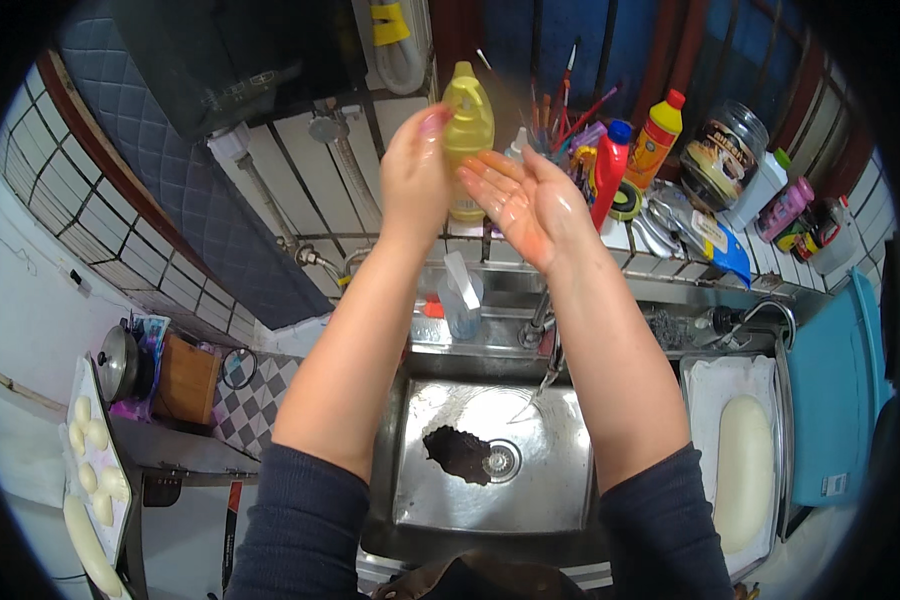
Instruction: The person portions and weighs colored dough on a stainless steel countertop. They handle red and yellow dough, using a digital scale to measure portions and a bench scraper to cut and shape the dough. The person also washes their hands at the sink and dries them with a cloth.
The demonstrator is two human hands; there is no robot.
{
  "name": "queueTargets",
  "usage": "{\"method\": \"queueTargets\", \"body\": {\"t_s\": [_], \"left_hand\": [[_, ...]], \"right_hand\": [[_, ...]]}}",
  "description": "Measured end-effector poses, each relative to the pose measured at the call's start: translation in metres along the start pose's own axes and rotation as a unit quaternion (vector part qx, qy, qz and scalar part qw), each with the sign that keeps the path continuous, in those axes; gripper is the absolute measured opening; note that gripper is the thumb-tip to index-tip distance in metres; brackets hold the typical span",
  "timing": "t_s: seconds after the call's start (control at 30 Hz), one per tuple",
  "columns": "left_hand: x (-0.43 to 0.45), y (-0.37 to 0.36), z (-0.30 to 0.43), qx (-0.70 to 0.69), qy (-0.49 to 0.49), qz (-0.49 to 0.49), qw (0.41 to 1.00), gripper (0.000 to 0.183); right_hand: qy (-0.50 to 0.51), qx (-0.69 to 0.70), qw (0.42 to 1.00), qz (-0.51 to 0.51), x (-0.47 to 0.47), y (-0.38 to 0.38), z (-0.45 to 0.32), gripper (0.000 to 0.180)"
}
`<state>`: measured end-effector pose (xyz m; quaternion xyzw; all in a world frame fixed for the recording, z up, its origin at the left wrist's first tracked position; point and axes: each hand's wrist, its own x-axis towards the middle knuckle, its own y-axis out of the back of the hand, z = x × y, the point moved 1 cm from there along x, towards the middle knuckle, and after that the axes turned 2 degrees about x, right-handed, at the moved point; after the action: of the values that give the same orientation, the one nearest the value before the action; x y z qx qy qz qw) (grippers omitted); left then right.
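Note:
My left hand [417, 184] is raised above the back of the sink, wet and slightly blurred. It overlaps the edge of a yellow plastic bottle [469, 127] on the ledge; its fingers are mostly hidden, so I cannot tell whether it touches anything. Beside it, my right hand [529, 206] is held palm up, wet and shiny, with nothing in it. Below my arms lies the stainless steel sink [495, 514]. A thin stream of water runs from the metal faucet [555, 360]. An irregular dark patch [457, 454] lies next to the drain [502, 460].
A clear pump bottle [461, 307] stands behind the basin. Paintbrushes [566, 97], a red bottle [609, 172] and a clear jar [724, 157] crowd the ledge. At right, a pale dough-like log [744, 472] lies on a lined tray beside a teal lid [832, 397]. Dough-like pieces [97, 433] occupy another tray at left.

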<state>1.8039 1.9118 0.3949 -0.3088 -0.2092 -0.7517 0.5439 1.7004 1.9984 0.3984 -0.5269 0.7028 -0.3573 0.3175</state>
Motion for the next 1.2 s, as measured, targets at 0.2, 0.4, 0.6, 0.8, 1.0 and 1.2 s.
{"method": "queueTargets", "body": {"t_s": [0.2, 0.4, 0.6, 0.8, 1.0, 1.2], "left_hand": [[0.063, -0.026, -0.006, 0.313, -0.146, -0.115, 0.931, 0.044], [0.058, -0.021, -0.012, 0.375, -0.230, -0.145, 0.887, 0.048], [0.063, -0.027, 0.008, 0.390, -0.162, -0.203, 0.883, 0.050], [-0.083, -0.021, 0.067, -0.010, 0.055, -0.137, 0.989, 0.053], [-0.269, -0.037, 0.100, -0.215, 0.414, -0.131, 0.875, 0.066], [-0.311, -0.021, 0.068, 0.033, 0.133, -0.234, 0.963, 0.064]], "right_hand": [[0.035, 0.025, 0.999, 0.004, 0.046, -0.003, -0.005, 0.041], [0.032, 0.062, 0.997, -0.011, 0.049, 0.000, -0.003, 0.039], [0.039, 0.063, 0.997, -0.023, 0.018, -0.006, -0.008, 0.041], [0.128, -0.128, 0.974, -0.135, -0.128, 0.021, 0.063, 0.070], [0.115, -0.333, 0.936, -0.014, -0.187, 0.105, 0.121, 0.087], [0.098, -0.134, 0.975, 0.145, -0.243, 0.098, 0.166, 0.087]]}}
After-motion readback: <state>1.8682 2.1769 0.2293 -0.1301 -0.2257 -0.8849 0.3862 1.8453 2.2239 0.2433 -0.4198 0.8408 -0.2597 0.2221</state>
